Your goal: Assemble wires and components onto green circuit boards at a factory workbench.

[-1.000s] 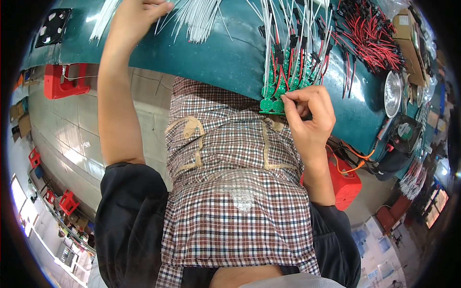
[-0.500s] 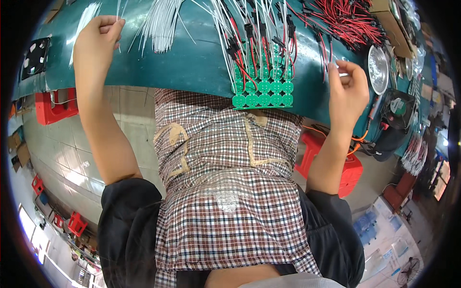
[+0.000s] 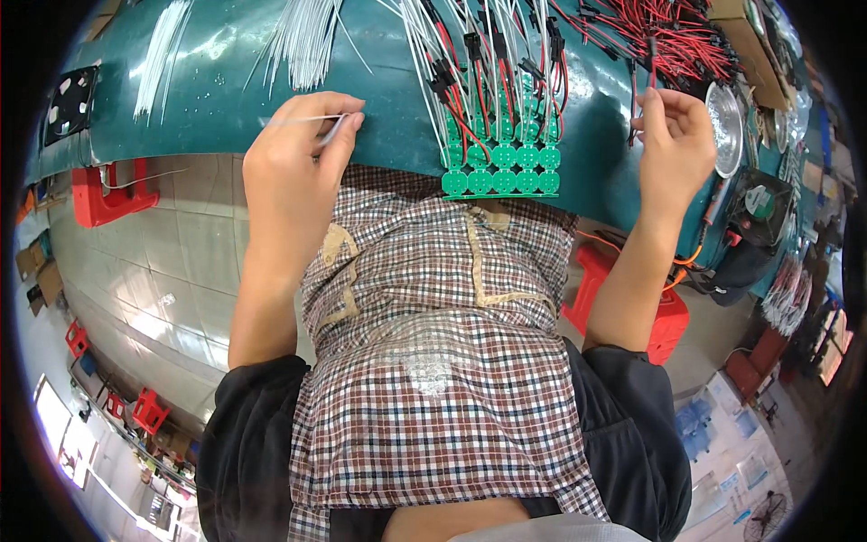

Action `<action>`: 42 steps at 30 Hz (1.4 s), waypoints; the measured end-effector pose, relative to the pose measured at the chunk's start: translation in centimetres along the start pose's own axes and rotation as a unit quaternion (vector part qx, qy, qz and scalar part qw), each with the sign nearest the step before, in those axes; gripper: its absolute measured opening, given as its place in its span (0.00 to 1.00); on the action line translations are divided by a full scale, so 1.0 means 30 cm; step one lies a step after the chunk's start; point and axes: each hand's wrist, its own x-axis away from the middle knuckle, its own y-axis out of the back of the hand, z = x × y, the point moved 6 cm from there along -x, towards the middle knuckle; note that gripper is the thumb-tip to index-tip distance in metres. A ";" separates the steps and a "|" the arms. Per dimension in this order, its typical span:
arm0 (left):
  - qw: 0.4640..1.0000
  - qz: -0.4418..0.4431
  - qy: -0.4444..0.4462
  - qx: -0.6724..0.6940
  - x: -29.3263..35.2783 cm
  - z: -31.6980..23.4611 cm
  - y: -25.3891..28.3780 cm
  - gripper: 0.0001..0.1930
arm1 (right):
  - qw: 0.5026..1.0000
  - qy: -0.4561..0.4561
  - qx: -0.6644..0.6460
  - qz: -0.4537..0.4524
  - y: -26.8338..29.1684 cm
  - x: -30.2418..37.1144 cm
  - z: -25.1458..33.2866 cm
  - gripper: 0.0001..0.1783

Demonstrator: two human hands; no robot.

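My left hand [image 3: 302,172] is closed in a pinch on a thin white wire [image 3: 312,118] in front of the table's near edge. My right hand [image 3: 675,149] pinches a red and black lead [image 3: 652,74] between thumb and forefinger; its black end points away from me. Between my hands lies a panel of joined round green circuit boards [image 3: 504,172] at the table edge. White wires and red-black leads with black connectors [image 3: 471,47] run over its far part and partly hide it.
Bundles of white wire [image 3: 302,54] lie on the green table [image 3: 217,117], with a thinner bundle [image 3: 161,63] farther left. A heap of red-black leads [image 3: 668,41] lies at far right. Beside it are a metal bowl [image 3: 726,135], a soldering iron [image 3: 716,200] and a black fan [image 3: 757,203].
My left hand has moved right and nearer to me with white wire, away from the left bundle. My right hand has shifted slightly right and now grips a red and black lead.
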 end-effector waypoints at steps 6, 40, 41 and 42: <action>0.980 0.025 0.074 0.185 0.073 -0.055 -0.062 0.05 | 0.998 -0.053 -0.028 0.011 0.032 0.036 -0.041 0.08; 0.990 0.037 -0.139 0.012 0.084 -0.146 -0.160 0.08 | 0.996 0.044 -0.068 -0.048 0.089 0.080 0.001 0.07; 0.990 0.034 -0.136 0.004 0.084 -0.147 -0.161 0.08 | 0.995 0.045 -0.077 -0.049 0.089 0.081 0.002 0.07; 0.991 0.031 -0.133 -0.004 0.084 -0.147 -0.161 0.08 | 0.995 0.045 -0.078 -0.048 0.088 0.083 0.003 0.07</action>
